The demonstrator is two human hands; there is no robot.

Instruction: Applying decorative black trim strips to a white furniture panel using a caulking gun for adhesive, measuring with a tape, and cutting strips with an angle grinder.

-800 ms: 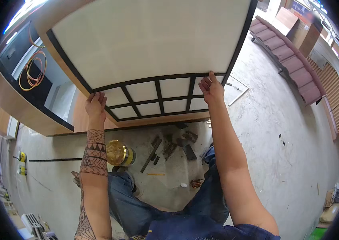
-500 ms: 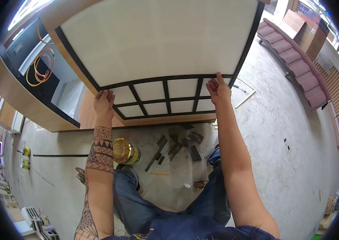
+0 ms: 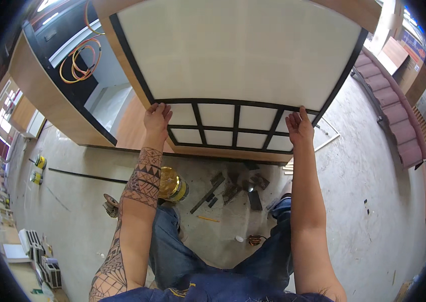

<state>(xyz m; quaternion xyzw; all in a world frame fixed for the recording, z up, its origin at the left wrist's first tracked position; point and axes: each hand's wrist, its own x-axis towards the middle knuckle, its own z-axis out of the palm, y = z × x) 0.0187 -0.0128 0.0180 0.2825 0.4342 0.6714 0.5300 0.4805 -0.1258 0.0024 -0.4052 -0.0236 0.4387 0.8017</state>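
1. Concrete floor, pale and scuffed, fills much of the lower frame in what looks like a workshop; a person leans over it, both arms reaching up to a wooden unit.
2. Across the upper middle of the frame, a black strip crosses a white panel, bowed by the lens. With a hand near each end, even, light fingertip pressure would seem to suit it best, both ends kept square to the side bars and the middle free of any sag.
3. Left hand, left of centre: fingers loosely bent, tips at the strip's left end. Whether they pinch it or merely rest there, I cannot tell.
4. Right hand, right of centre: fingers half curled and a little apart, one fingertip at the strip near its right end. Any firm grip cannot be made out.
5. Between the hands, below the strip, black bars part the white into two rows of small panes.
6. Upper left: an open cabinet with coiled cable.
7. Below the panel, on the floor: a gold-topped tin beside the left forearm, dark offcuts at centre, and a yellow pencil nearer the person.
8. Far right: a mauve padded seat, well apart from the hands.
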